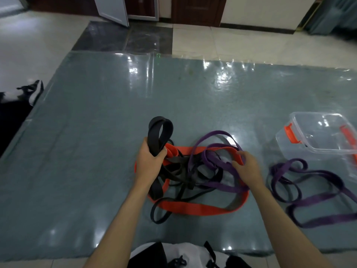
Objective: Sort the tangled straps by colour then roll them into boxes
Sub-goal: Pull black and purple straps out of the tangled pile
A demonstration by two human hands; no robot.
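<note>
Tangle of straps (195,171) lay on the grey-green mat (87,151), close to its near edge, in front of the person. Black, orange and purple bands knotted together there.

Left hand (151,161) at the tangle's left side, fingers curled tight round a black strap (160,132); loop of it stood upright above the fist, the rest trailing down into the heap. Right hand (246,167) at the tangle's right side, fingers spread and bent onto a purple strap (218,167) where it crossed the orange one; could not tell whether pinching or only resting on it.

Wide orange strap (193,207) ringed the tangle, its near run lying flat, black and purple bands crossing over it at several points. Thin black loop (160,215) poked out past the tangle's near-left side.

Right of the tangle, apart from it: a second purple strap (318,200), loose loops flat on the mat, not tied into the heap.

Beyond that and further right of the tangle: clear plastic box (318,136) with orange clips, open top, sitting on the mat; nothing seen inside.

Far left of the tangle, off the mat's edge: a black-and-white shoe (33,90) on pale tiled floor (231,41). Directly behind the tangle, past the mat, dark wooden doors (197,10) along the wall.

Glare patches across the mat's glossy cover beyond the tangle.
</note>
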